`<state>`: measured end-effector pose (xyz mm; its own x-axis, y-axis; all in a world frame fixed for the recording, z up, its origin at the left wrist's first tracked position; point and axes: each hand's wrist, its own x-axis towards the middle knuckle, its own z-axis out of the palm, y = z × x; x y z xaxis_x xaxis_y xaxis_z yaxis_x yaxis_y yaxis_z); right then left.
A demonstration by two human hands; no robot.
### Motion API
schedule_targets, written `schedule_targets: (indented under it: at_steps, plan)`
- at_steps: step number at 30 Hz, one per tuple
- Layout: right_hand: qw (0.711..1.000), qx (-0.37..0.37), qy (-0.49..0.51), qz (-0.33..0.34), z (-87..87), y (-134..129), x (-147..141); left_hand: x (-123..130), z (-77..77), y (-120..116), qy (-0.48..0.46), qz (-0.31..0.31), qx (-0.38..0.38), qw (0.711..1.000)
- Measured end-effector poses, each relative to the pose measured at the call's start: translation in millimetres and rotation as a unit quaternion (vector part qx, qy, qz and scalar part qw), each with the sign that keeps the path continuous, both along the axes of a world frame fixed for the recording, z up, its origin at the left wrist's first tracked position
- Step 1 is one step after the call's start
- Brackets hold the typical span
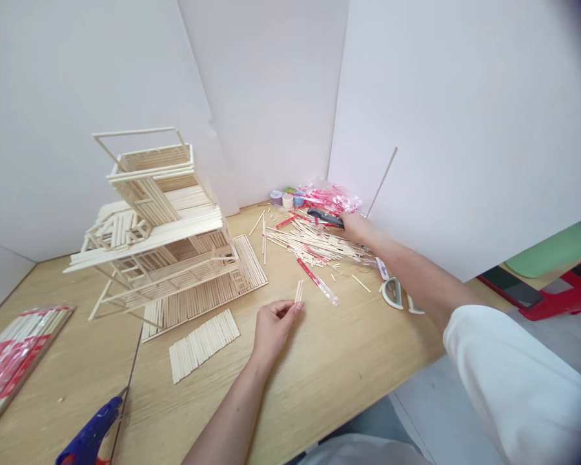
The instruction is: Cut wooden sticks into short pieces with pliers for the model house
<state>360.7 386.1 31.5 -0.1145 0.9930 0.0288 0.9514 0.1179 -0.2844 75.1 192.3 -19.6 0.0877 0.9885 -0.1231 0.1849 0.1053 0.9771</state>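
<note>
My left hand [274,325] is closed in a pinch on a few short wooden sticks [299,291], which point up from the fingertips above the table. Reaching across to the back right, my right hand [356,226] is closed at the end of a dark grey tool [323,217]; its exact kind is unclear. Below that hand lies a loose pile of thin wooden sticks [310,242]. A flat panel of sticks [204,343] rests left of my left hand. Behind it stands a house model [167,226] built of sticks, with railings and several levels.
A blue glue gun [93,431] lies at the front left, near a wrapped stick bundle [22,352]. White-handled scissors [392,294] and a red-and-clear wrapper [318,282] are on the right. Small spools [287,200] and crumpled pink plastic [332,196] sit against the white boards [281,97].
</note>
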Motion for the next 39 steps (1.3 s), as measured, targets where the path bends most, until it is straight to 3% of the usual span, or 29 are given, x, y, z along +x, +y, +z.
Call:
schedule_targets:
  at_steps: [7, 11, 12, 15, 17, 22, 30, 32, 36, 39]
  plan:
    - [0.966, 0.129, 0.222, -0.026, 19.2, -25, -7, 1, 0.0, 0, -0.029, 0.021, 0.013, 0.999]
    - [0.929, 0.084, 0.360, 0.035, 18.8, -68, -44, 2, 2.3, 0, -0.050, 0.083, 0.030, 0.995]
    - [0.910, 0.053, 0.406, 0.062, 17.0, -81, -56, 3, 3.1, -1, -0.052, 0.095, 0.031, 0.994]
    - [0.807, -0.067, 0.570, 0.139, 10.2, -117, -88, 3, 4.7, -2, -0.055, 0.091, 0.040, 0.994]
    - [0.785, -0.066, 0.597, 0.153, 6.4, -133, -105, 3, 4.5, -2, -0.058, 0.062, 0.050, 0.995]
    - [0.782, -0.004, 0.602, 0.163, 2.8, -147, -127, 0, 0.0, 0, -0.058, 0.011, 0.062, 0.996]
    - [0.771, -0.024, 0.615, 0.167, -5.3, -147, -121, 0, -5.8, 1, -0.054, -0.004, 0.090, 0.994]
    - [0.774, -0.021, 0.612, 0.165, -8.2, -147, -118, 0, -7.2, 2, -0.053, -0.001, 0.102, 0.993]
    - [0.783, -0.090, 0.591, 0.174, -15.7, -148, -116, -2, -10.3, 5, -0.036, -0.020, 0.128, 0.991]
    - [0.811, -0.070, 0.555, 0.172, -21.4, -149, -115, -4, -11.5, 7, 0.019, -0.026, 0.155, 0.987]
